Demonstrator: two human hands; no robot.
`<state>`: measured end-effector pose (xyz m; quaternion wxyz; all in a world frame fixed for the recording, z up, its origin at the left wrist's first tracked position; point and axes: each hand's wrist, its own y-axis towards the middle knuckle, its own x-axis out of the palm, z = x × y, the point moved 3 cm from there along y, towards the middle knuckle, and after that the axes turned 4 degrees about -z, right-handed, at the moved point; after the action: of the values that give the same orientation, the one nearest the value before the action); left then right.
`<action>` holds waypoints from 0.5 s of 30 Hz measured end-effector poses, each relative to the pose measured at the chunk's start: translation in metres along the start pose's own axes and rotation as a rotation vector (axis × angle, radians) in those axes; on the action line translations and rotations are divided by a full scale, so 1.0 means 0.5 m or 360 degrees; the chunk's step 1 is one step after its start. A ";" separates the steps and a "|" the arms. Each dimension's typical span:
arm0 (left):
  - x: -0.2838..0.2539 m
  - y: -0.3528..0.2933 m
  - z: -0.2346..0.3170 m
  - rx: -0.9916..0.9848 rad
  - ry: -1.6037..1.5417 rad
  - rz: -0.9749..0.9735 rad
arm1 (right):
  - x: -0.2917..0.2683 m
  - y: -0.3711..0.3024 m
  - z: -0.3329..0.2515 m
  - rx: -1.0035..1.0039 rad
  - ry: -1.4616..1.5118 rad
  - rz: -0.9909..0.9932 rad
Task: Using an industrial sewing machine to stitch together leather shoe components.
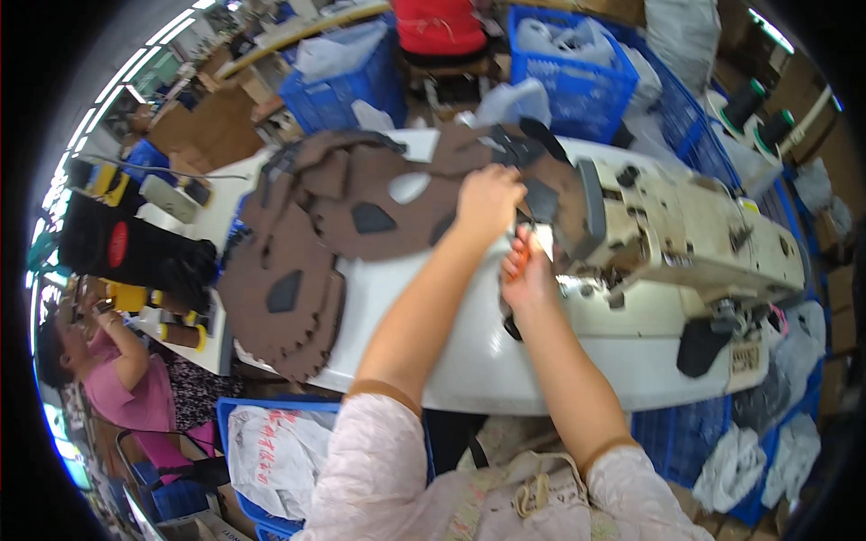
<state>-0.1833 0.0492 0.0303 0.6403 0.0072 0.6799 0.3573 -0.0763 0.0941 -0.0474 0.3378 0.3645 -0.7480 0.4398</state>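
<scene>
A chain of brown, felt-like cut pieces (379,194) with dark patches lies across the white sewing table (451,316). My left hand (490,200) is at its right end, fingers bent and closed on a brown piece near a dark patch; the fingertips are partly hidden. Just below it, my right hand (530,275) is closed around a small orange-handled tool (519,260), whose working end is too small to make out. Both hands are just left of the sewing machine's head (591,212).
The cream sewing machine (704,239) takes up the table's right side. Blue crates (577,77) with plastic bags stand behind it. A blue bin (230,406) with a white bag is by my left side. Another person in pink (135,379) sits at a black machine (131,248) on the left.
</scene>
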 end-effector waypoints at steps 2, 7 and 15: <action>0.008 -0.015 -0.005 -0.0047 -0.0044 0.0025 | 0.015 -0.020 0.005 -0.0006 0.0030 0.0015; -0.002 -0.014 -0.006 -0.0061 -0.0045 0.0029 | 0.011 -0.054 0.008 0.0105 0.0117 0.0006; -0.137 0.114 -0.059 -0.0820 -0.0402 0.0074 | -0.005 -0.198 -0.001 0.0403 -0.0245 -0.0520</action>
<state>-0.2223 0.0456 0.1157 0.6924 -0.0958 0.4812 0.5290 0.0087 0.0608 -0.0086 0.2982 0.5529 -0.6413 0.4406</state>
